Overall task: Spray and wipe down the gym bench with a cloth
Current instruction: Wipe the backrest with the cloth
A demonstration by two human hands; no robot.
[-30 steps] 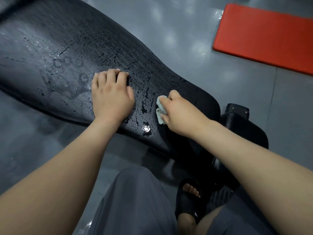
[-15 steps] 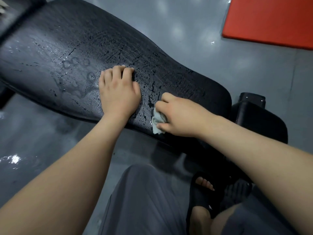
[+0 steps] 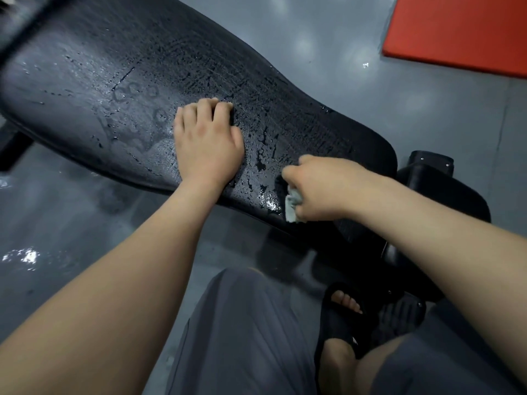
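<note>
The black padded gym bench (image 3: 119,81) runs from upper left to right, its surface wet with droplets and streaks. My left hand (image 3: 206,143) rests on the pad near its near edge, fingers curled at the tips and holding nothing. My right hand (image 3: 322,189) grips a small pale cloth (image 3: 292,205) and presses it against the pad's near edge, right of the left hand. Most of the cloth is hidden inside the fist. No spray bottle is in view.
A smaller black seat pad (image 3: 445,195) adjoins the bench on the right. A red mat (image 3: 462,32) lies on the grey floor at upper right. My grey-trousered leg (image 3: 242,337) and a foot in a black sandal (image 3: 345,315) are below the bench.
My right hand has slid the cloth down and toward the near edge of the pad. My left hand has stayed in the same spot on the bench.
</note>
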